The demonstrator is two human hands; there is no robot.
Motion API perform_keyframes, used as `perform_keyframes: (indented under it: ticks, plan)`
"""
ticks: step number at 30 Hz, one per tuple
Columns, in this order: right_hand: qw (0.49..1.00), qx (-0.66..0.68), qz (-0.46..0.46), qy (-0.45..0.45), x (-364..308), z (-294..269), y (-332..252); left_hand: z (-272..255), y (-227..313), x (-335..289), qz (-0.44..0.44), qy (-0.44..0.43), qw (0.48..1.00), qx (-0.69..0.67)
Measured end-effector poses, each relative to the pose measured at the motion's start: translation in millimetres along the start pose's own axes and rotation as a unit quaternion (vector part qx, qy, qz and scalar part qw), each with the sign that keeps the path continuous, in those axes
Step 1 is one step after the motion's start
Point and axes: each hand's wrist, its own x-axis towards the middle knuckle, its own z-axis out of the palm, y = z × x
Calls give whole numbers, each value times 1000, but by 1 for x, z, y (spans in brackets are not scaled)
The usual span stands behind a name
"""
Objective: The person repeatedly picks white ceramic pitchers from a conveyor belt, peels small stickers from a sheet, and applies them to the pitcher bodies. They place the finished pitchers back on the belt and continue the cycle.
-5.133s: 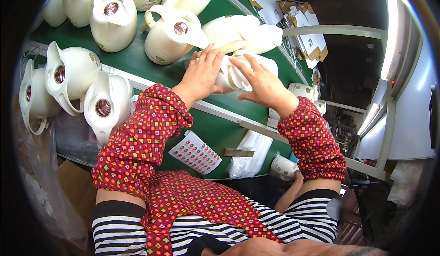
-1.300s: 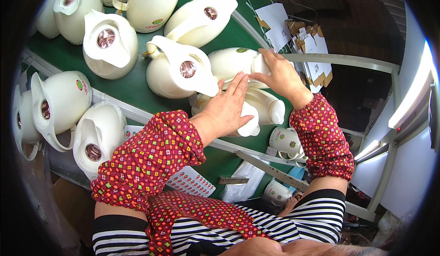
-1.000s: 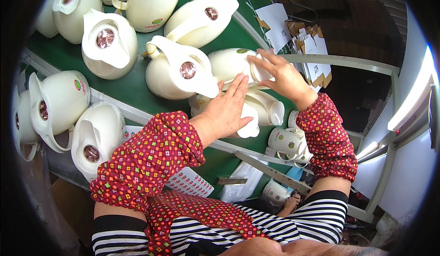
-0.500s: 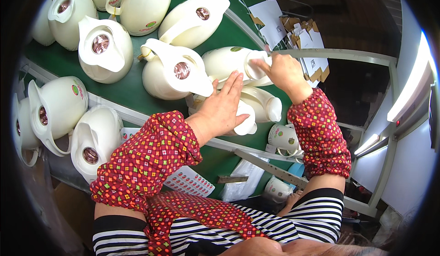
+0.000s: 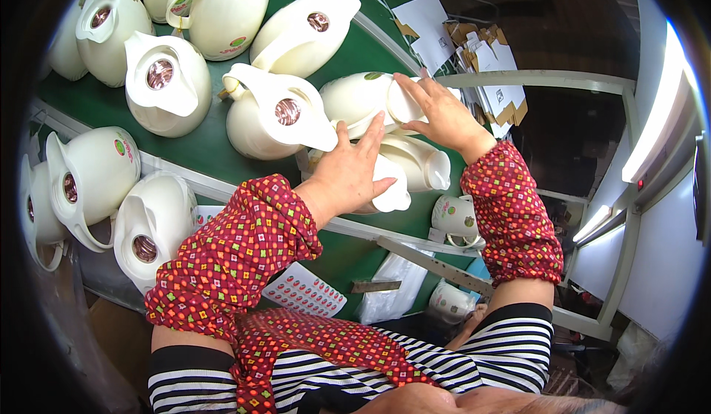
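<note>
Several cream vacuum jugs with shiny glass liners crowd a green work surface (image 5: 215,129). One jug (image 5: 348,101) lies tilted on its side, its white lid (image 5: 402,103) toward my right hand (image 5: 448,118). The fingers and thumb of that hand are spread around the lid's edge. My left hand (image 5: 344,171) lies with fingers stretched apart, over the near side of the tilted jug and a lidded jug (image 5: 392,186), whose body it partly hides. Another lidded jug (image 5: 422,164) sits between the hands. Just left of them is an uncapped jug (image 5: 285,112).
A metal rail (image 5: 437,266) crosses the near side, by a sticker sheet (image 5: 304,289) and clear plastic bags (image 5: 396,284). Flattened cartons (image 5: 492,73) pile up at the far right. Another person's hand (image 5: 470,329) is beside a white jug (image 5: 450,301) at the lower edge.
My right hand has loosened from the lid, its fingers now spread around it. My left hand stays over the jugs. The whole view has shifted slightly.
</note>
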Motion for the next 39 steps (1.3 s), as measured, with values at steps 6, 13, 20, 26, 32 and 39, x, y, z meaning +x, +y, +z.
perform_keyframes:
  ticks: [6, 13, 20, 26, 32, 39]
  plan:
    - [978, 2, 206, 29, 11, 30, -25, 1, 2, -2, -42, 12, 996, -79]
    - [860, 97, 500, -21, 44, 49, -40, 21, 7, 0, -34, 70, 995, -56]
    - [857, 209, 408, 237, -23, 59, -73, 13, 17, -49, 28, 190, 974, -119]
    - [810, 347, 286, 377, -164, 119, -255, 64, 15, -196, 145, -9, 970, -194]
    - [829, 375, 379, 168, -233, 255, -387, 147, 18, -239, 175, -152, 969, -88]
    - [801, 396, 348, 284, -238, 277, -406, 148, 33, -247, 117, -230, 962, -90]
